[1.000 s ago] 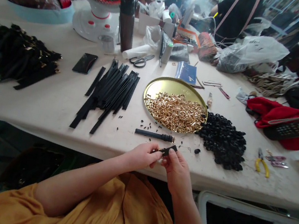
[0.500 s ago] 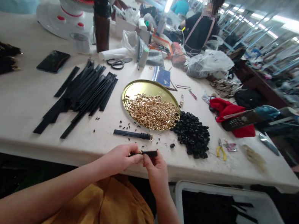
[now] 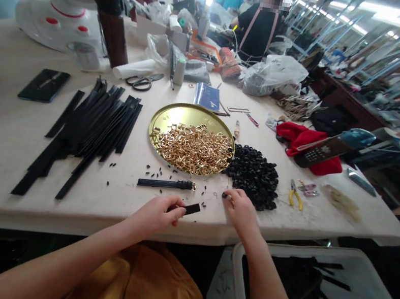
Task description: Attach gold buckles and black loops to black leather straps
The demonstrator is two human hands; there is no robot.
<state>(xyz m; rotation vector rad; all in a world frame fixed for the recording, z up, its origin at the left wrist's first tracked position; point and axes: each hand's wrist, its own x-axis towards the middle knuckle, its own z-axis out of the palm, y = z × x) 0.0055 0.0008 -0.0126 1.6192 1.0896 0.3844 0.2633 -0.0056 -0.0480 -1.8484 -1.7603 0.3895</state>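
Black strap (image 3: 193, 209) gripped in the left hand (image 3: 155, 215), on the near side of the tray (image 3: 169, 114), long axis roughly left to right, free end pointing right and slightly away, right hand (image 3: 242, 213) at 1 black piece (image 3: 224, 195), cannot tell whether gripped.

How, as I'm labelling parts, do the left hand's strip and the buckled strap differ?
The strip is held in the left hand; the strap lies on the table. The strip's visible end is plain, its other end hidden; the strap's right end shows a gold buckle. Both are black.
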